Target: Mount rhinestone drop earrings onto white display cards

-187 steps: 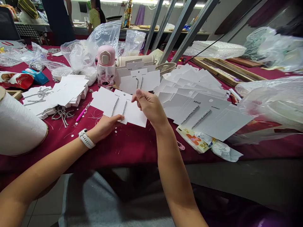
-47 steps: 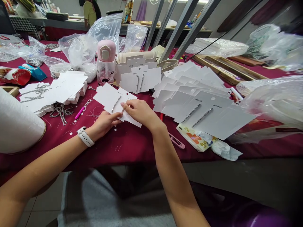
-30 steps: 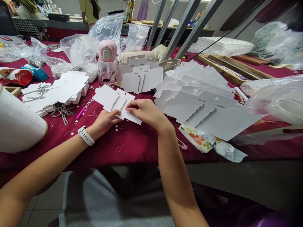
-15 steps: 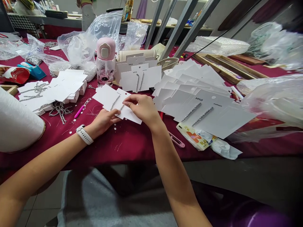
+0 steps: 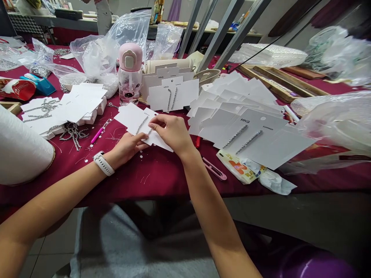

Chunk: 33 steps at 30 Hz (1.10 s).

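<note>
A white earring card [image 5: 127, 116] marked MNG lies tilted between my hands above the dark red cloth. My left hand [image 5: 127, 146], with a white watch on its wrist, grips the card's lower edge, thumb on top. One sparkling chain earring [image 5: 142, 125] runs down the card's left part. Over the right part, my right hand [image 5: 171, 133] pinches with thumb and forefinger at a second chain earring [image 5: 150, 131], whose upper end is hidden by the fingers. Just behind stands another card [image 5: 158, 98] bearing two chain earrings.
Stacked earring cards [image 5: 226, 133] fan out at right, and more cards with loose chains [image 5: 74, 133] lie at left. A pink-lidded bottle [image 5: 130, 73] stands behind. Around are a pink pen-like tool [image 5: 97, 136], a pink hair clip [image 5: 214, 168], a white roll [image 5: 23, 150] and metal bars [image 5: 223, 36].
My right hand has shifted very slightly left on the card. The view has tilted a little; the left hand keeps its hold.
</note>
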{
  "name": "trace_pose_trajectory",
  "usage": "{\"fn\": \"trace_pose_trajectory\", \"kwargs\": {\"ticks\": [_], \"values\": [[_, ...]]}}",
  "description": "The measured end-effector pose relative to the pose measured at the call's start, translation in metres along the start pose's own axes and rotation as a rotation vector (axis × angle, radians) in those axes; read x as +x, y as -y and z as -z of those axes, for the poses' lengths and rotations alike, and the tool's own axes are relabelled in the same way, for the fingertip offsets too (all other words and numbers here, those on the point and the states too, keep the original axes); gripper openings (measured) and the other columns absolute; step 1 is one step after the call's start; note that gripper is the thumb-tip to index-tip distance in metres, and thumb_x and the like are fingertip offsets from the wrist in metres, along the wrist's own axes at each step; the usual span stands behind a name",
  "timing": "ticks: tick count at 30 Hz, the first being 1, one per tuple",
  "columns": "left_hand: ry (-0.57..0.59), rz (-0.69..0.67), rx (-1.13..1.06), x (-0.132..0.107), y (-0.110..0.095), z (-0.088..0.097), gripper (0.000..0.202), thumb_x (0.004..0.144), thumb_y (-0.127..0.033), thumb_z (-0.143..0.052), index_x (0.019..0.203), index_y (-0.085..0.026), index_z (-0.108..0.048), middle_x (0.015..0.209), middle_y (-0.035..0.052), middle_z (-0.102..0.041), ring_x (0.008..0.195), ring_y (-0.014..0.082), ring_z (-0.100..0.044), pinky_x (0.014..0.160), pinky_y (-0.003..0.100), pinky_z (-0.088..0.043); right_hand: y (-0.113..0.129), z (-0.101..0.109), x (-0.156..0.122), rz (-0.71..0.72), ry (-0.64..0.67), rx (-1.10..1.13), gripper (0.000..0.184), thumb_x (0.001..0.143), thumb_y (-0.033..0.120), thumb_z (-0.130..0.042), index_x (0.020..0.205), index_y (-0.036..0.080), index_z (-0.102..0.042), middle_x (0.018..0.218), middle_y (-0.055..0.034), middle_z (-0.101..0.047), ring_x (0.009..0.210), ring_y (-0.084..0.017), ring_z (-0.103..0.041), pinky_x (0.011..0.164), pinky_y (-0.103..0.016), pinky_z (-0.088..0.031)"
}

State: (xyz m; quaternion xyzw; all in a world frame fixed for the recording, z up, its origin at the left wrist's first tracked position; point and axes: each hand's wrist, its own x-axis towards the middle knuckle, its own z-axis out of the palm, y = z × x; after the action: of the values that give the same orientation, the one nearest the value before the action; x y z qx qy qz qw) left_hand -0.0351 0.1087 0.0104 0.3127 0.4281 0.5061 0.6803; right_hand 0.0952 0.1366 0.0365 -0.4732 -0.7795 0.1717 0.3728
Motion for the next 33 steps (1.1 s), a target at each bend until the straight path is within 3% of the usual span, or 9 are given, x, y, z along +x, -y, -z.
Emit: {"fn": "trace_pose_trajectory", "kwargs": {"ticks": [5, 13, 33], "values": [[-0.015, 0.000, -0.043, 0.0015, 0.0004, 0.0003, 0.019, 0.069, -0.003, -0.055, 0.086, -0.009, -0.059, 0.071, 0.0018, -0.062, 0.068, 0.0096, -0.061, 0.073, 0.024, -0.052, -0.0013, -0.0007, 0.0004, -0.002, -0.001, 0.004, 0.007, 0.075, 0.013, -0.057, 0.075, 0.016, -0.063, 0.077, -0.0010, -0.066, 0.072, -0.012, -0.057, 0.070, -0.025, -0.042], [-0.045, 0.045, -0.093, -0.0021, -0.0033, -0.0038, 0.014, 0.072, 0.001, -0.051, 0.079, -0.008, -0.058, 0.070, 0.0023, -0.064, 0.065, 0.0083, -0.062, 0.065, 0.018, -0.052, -0.0015, -0.0007, 0.0006, 0.025, 0.004, -0.033, 0.010, 0.075, 0.009, -0.053, 0.076, 0.016, -0.061, 0.078, -0.0021, -0.065, 0.075, -0.014, -0.058, 0.071, -0.026, -0.041], [-0.043, 0.033, -0.074, 0.0001, -0.0021, -0.0017, 0.014, 0.072, -0.001, -0.052, 0.084, -0.006, -0.058, 0.072, 0.0042, -0.063, 0.067, 0.0094, -0.062, 0.072, 0.022, -0.052, -0.0017, -0.0043, 0.0004, 0.102, 0.028, -0.174, 0.015, 0.076, 0.004, -0.047, 0.070, 0.017, -0.053, 0.077, -0.0036, -0.060, 0.077, -0.016, -0.051, 0.072, -0.027, -0.036]]}}
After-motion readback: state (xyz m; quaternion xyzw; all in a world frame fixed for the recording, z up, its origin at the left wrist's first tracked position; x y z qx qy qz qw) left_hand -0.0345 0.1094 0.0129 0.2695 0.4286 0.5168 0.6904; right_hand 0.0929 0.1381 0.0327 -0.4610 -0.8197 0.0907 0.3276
